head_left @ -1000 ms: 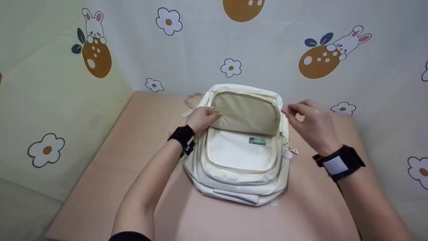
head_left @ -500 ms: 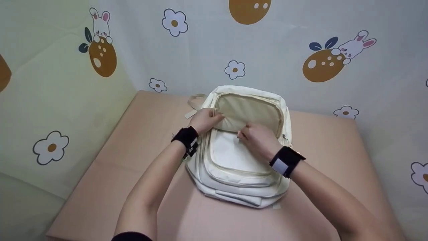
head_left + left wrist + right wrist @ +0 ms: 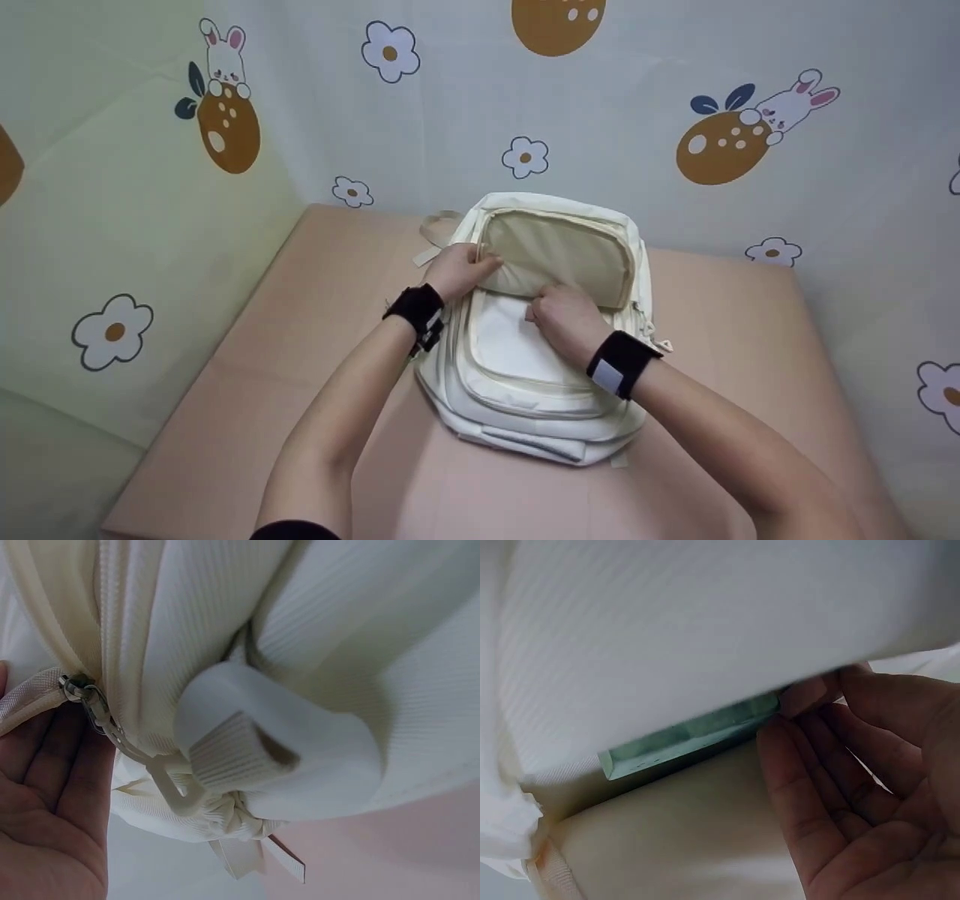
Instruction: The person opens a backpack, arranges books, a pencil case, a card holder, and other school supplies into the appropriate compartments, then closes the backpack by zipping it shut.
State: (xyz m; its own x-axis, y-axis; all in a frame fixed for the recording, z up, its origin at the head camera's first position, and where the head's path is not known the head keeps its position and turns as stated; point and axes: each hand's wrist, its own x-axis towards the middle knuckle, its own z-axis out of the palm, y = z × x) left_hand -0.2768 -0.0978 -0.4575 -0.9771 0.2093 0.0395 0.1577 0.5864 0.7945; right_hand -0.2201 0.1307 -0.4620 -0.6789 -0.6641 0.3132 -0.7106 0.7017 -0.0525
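Note:
A cream backpack [image 3: 540,416] lies on the table with its front pocket unzipped and the flap [image 3: 559,251] folded up, beige lining showing. My left hand [image 3: 456,270] grips the flap's left edge, thumb over the lining; the left wrist view shows its fingers behind the fabric beside a zipper pull [image 3: 176,787]. My right hand [image 3: 570,322] is at the pocket opening and pinches a small pinkish block-like piece [image 3: 806,696] between thumb and fingers. Right by it, a small pale green box-shaped object [image 3: 682,744] sits inside the pocket, partly hidden by fabric.
The backpack rests on a pink-covered table [image 3: 285,375]. A light strap loop [image 3: 439,221] sticks out at its upper left, and zipper pulls [image 3: 661,343] hang on its right side. A printed curtain [image 3: 442,105] stands behind the table.
My right hand has moved left and down, from beside the backpack's right edge to the pocket opening, carrying the pinkish piece. My left hand keeps its grip on the flap.

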